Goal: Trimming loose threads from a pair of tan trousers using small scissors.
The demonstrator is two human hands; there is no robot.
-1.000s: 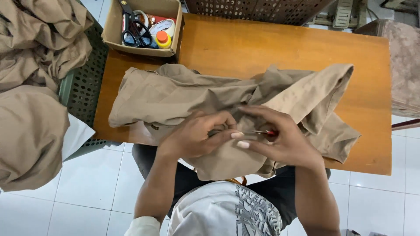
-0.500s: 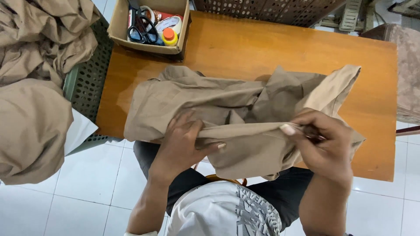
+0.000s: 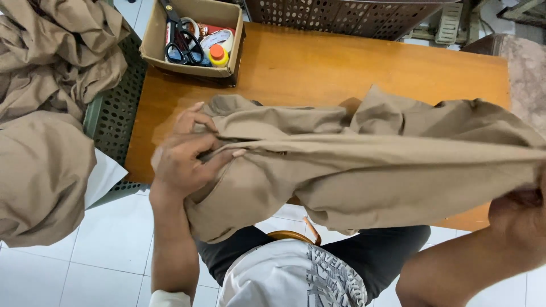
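Head view, the only one. Left hand curled shut, pinching a fold of the khaki cotton garment at its left end. Right hand at the frame's right edge, mostly hidden under the cloth; appears to hold the other end, grip cannot be told. Garment stretched taut between them, above the orange wooden table.

Risk: the hanging lower fold could slip off the table edge if either pinch loosens. Cardboard box of scissors and bottles well apart.

Single head-worn view, steep downward look, close over lap and wooden table, no second view
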